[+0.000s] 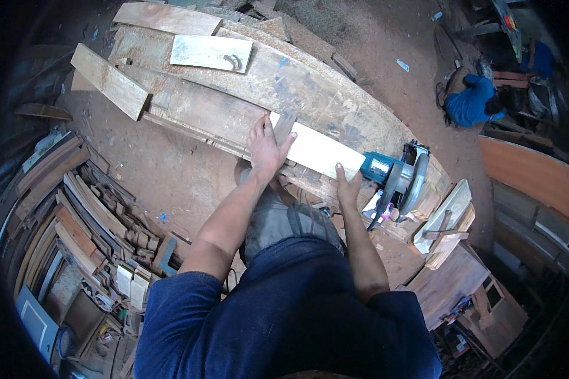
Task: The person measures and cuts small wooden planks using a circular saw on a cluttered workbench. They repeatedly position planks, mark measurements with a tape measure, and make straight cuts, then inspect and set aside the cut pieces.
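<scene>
A pale, planed board lies across the workbench in front of me. Over its left end rests a short dark wooden piece. My left hand is closed around that piece, thumb on its right side and fingers on its left. At the near edge of the pale board, my right hand grips with its thumb against the wood; the undersides of the fingers are hidden. Just right of the board's end sits a teal circular saw, touched by neither hand.
The sawdust-covered workbench carries a whitish board and a loose plank. Stacked offcuts stand at left. Boards nailed together lie beyond the saw. Someone in blue crouches at far right.
</scene>
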The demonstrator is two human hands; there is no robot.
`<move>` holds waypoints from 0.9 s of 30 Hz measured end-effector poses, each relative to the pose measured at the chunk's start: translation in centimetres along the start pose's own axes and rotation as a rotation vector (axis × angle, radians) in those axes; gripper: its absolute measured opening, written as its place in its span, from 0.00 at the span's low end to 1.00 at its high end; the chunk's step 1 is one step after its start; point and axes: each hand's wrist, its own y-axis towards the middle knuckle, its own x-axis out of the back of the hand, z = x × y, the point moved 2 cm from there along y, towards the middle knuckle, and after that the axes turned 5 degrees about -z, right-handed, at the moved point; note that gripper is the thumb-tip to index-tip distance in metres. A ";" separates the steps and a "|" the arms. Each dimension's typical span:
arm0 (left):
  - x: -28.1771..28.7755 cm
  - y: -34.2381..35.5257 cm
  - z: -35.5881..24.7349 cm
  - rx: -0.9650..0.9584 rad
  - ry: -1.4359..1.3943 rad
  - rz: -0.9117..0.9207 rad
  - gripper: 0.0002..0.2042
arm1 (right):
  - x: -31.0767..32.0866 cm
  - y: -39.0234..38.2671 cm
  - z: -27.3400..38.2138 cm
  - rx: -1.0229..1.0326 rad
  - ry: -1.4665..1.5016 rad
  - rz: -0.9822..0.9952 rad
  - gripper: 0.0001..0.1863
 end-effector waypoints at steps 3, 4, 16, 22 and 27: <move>-0.2 0.4 0.8 -0.002 -0.049 -0.005 0.43 | 0.0 0.3 -0.6 -0.017 0.016 -0.017 0.32; -0.5 0.6 1.4 -0.010 -0.074 -0.017 0.40 | 0.1 0.4 -1.1 0.003 0.004 -0.026 0.32; 1.1 7.3 2.5 -0.425 0.044 -0.228 0.14 | 2.8 -3.6 7.7 0.491 -0.626 -0.087 0.44; -0.1 8.0 1.8 -0.381 0.075 -0.172 0.12 | 10.0 -3.2 6.9 0.570 -0.766 -0.373 0.37; -0.5 8.4 2.2 -0.376 0.150 -0.140 0.14 | 12.7 1.5 2.0 0.241 -0.503 -0.250 0.25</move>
